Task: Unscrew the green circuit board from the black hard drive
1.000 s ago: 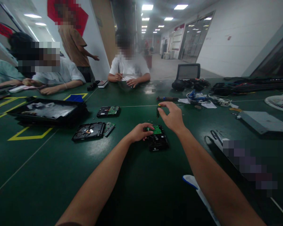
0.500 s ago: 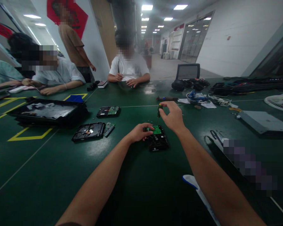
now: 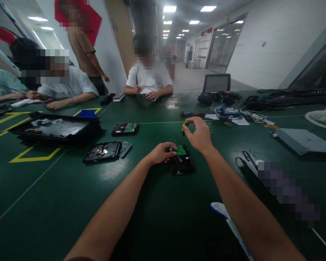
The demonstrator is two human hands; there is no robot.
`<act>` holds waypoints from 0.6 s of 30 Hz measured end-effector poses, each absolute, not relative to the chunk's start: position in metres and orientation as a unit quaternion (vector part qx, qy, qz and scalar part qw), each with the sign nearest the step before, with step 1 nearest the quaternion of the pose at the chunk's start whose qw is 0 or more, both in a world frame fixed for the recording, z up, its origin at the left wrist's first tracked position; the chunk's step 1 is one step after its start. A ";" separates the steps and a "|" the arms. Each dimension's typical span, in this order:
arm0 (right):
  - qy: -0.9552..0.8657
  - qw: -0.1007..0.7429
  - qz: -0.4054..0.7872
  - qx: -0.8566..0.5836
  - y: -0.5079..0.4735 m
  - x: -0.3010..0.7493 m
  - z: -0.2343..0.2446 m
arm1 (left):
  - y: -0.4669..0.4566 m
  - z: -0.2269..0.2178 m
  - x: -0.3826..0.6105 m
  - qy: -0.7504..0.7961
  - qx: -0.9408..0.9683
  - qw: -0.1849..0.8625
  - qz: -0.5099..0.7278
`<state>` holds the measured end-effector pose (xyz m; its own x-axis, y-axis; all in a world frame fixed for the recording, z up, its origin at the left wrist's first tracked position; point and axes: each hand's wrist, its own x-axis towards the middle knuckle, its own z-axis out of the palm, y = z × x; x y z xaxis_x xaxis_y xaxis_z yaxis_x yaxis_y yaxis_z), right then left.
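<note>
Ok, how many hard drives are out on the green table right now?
3. The near drive is held by the left hand; the opened drive lies left of it; the far drive sits behind that. The black tray may hide more.

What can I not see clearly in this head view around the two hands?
Screwdriver tip, head view: too small to tell whether it meets a screw on the green circuit board.
Hard drive left edge, head view: covered by the left hand.
Screwdriver handle top: covered by the right hand.
White-and-blue object near the bottom edge: partly behind the right forearm.
</note>
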<state>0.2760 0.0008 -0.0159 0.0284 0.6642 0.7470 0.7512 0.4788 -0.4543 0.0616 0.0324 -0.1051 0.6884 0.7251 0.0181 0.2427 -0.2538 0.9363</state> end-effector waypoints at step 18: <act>-0.698 0.507 -0.010 -0.505 0.001 0.276 -0.016 | 0.033 -0.106 0.061 0.317 0.761 0.516 0.232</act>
<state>0.2756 0.0006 -0.0158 0.0255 0.6949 0.7186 0.7162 0.4888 -0.4981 0.0606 0.0332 -0.1065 0.6910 0.7224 0.0253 0.2441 -0.2661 0.9325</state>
